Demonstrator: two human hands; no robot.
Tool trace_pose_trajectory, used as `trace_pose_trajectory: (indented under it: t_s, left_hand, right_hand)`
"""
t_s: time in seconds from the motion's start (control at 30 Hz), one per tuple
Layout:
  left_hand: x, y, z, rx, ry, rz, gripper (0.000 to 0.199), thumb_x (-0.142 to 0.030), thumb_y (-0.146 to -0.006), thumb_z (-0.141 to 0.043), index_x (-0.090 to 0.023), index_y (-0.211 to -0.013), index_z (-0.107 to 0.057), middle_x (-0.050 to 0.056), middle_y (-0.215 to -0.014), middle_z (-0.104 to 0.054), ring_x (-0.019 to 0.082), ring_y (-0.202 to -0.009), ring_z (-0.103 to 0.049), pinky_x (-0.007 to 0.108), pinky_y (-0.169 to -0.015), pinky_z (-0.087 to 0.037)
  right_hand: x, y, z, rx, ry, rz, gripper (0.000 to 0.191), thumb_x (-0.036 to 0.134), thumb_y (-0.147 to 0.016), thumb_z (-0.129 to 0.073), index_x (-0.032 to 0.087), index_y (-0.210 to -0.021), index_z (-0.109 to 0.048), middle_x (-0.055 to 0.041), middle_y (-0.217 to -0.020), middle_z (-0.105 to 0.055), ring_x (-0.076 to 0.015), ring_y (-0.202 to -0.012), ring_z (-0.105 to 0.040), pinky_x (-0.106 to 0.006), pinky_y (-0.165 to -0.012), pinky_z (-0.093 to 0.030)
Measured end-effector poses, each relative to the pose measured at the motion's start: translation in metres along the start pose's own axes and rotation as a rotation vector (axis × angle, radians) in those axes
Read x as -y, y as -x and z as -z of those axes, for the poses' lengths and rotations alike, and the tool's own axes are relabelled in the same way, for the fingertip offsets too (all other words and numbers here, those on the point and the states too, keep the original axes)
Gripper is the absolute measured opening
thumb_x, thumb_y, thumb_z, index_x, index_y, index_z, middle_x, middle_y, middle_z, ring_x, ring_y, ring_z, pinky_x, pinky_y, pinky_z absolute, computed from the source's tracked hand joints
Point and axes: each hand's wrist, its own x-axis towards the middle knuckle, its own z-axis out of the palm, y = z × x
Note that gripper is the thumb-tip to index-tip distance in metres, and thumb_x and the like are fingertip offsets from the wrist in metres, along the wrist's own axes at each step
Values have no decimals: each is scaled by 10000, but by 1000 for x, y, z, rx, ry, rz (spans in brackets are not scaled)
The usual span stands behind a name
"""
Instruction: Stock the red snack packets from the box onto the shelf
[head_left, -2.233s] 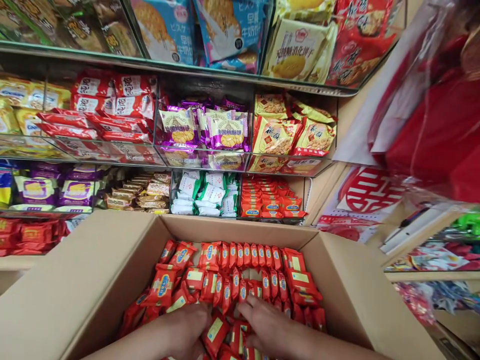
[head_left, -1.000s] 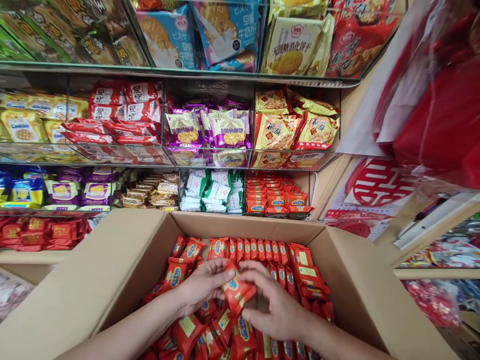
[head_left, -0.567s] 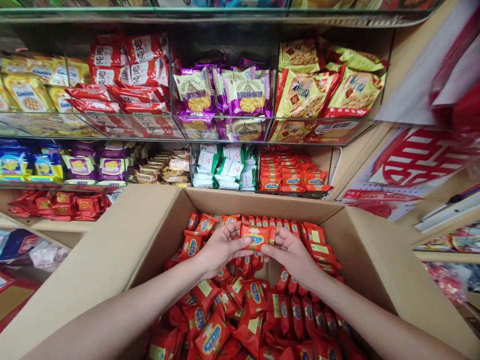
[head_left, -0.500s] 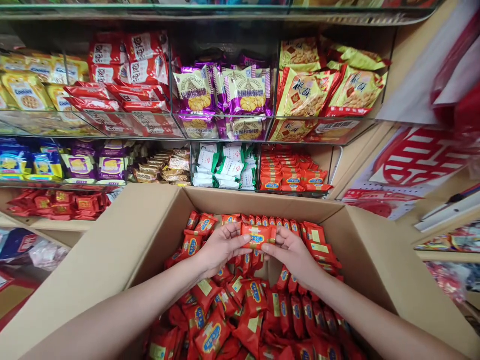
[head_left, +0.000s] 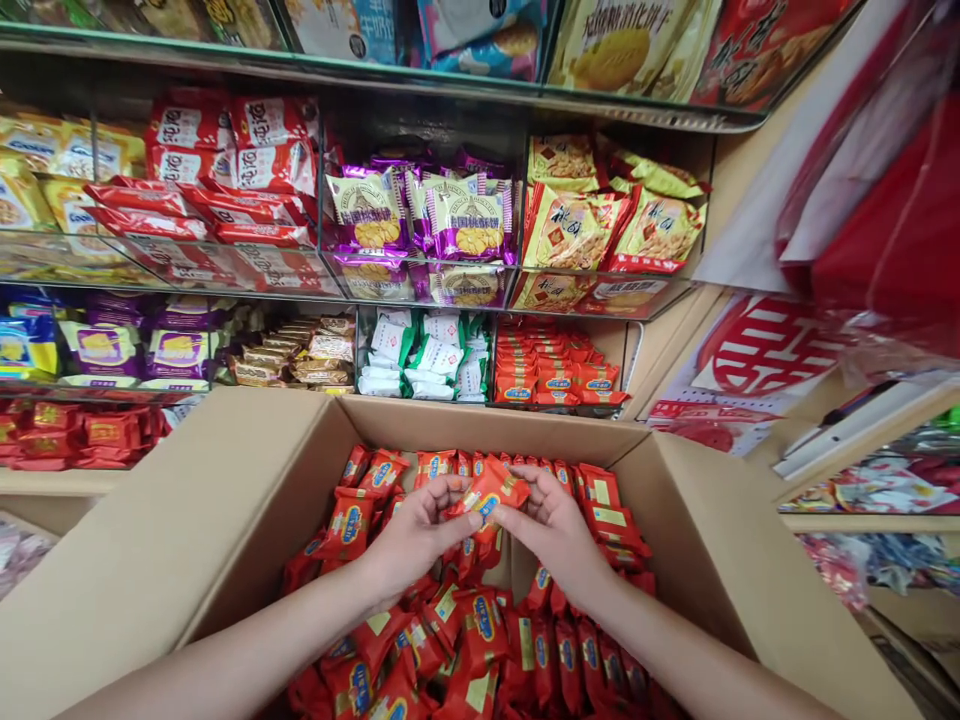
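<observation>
Between both hands, above the open cardboard box (head_left: pixel 495 422), is a small red snack packet (head_left: pixel 491 490) with a blue and gold label, tilted. My left hand (head_left: pixel 427 525) pinches its left side with thumb and fingers. My right hand (head_left: pixel 551 520) grips its right side, the thumb near the lower edge. Many like red packets (head_left: pixel 480 620) fill the box beneath, some heaped loosely, others standing in rows. A strip of bare cardboard shows between them below my hands. My forearms hide part of the pile.
Glass-fronted shelves behind the box hold purple biscuit packs (head_left: pixel 465 220), yellow packs (head_left: pixel 574 230), green-and-white packets (head_left: pixel 435 350) and matching red packets (head_left: pixel 555 370). Box flaps spread left (head_left: pixel 142 500) and right (head_left: pixel 750 540). A red and white plastic bag (head_left: pixel 885 230) hangs at upper right.
The held packet has turned from level to tilted, and my hands have shifted slightly left with it. The view has tipped up and right, showing more of the top shelf.
</observation>
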Motion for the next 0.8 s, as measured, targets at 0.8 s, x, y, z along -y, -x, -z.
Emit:
trace_pose_trajectory:
  t_s: [0.8]
  left_hand:
    - [22,-1,14,295,-339,192,311,-394,-684,-604,-161,-848,-478,-83,-545,-378,65,-496,-274,201,-483,-221]
  right_hand:
    - [83,-141,116,-742,1415,374,240,229,-705,-510,106,-909,-542,-134,-783,-616,-250,-715,-583,-369,-675,-436]
